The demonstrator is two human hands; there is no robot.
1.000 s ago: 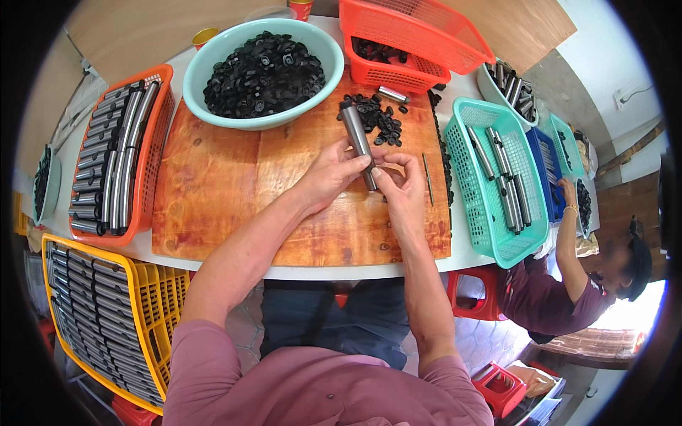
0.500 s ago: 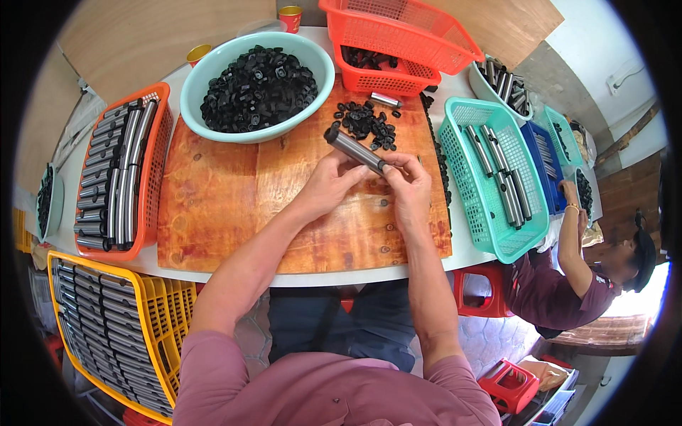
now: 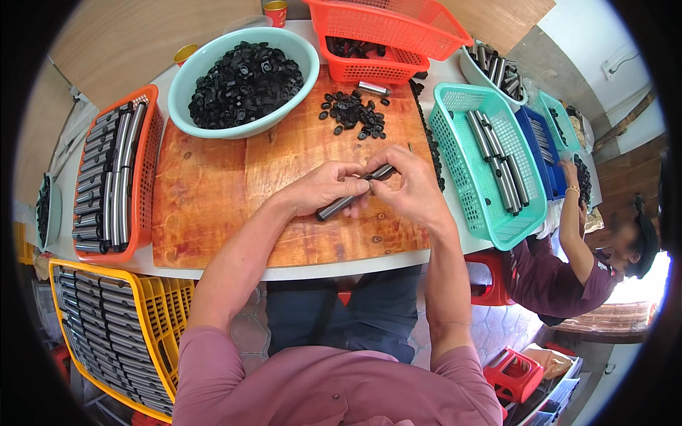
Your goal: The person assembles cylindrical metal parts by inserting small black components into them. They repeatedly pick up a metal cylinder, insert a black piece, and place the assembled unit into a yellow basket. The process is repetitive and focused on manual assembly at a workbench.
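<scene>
A silver-grey metal tube [image 3: 332,208] with black ends lies slantwise between my hands, low over the wooden board [image 3: 213,227]. My left hand [image 3: 323,186] is closed around its middle. At the tube's far right end, my right hand [image 3: 408,181] has thumb and fingers pinched on it; any small part between those fingertips is hidden. Beyond my hands sits a loose pile of small black plastic plugs [image 3: 359,113], with a short metal tube [image 3: 374,89] lying behind it.
A pale green basin [image 3: 177,117] of black plugs stands back left. Tubes fill an orange basket [image 3: 145,163] and a yellow crate [image 3: 142,298]. Red baskets [image 3: 369,71] are at the back; a green basket [image 3: 444,106] with tubes is right. A co-worker [image 3: 568,277] reaches toward a blue basket [image 3: 543,153].
The tube has come nearer to me and tipped the other way, its right end now farther off. My right hand has shifted over that end. The view has moved slightly.
</scene>
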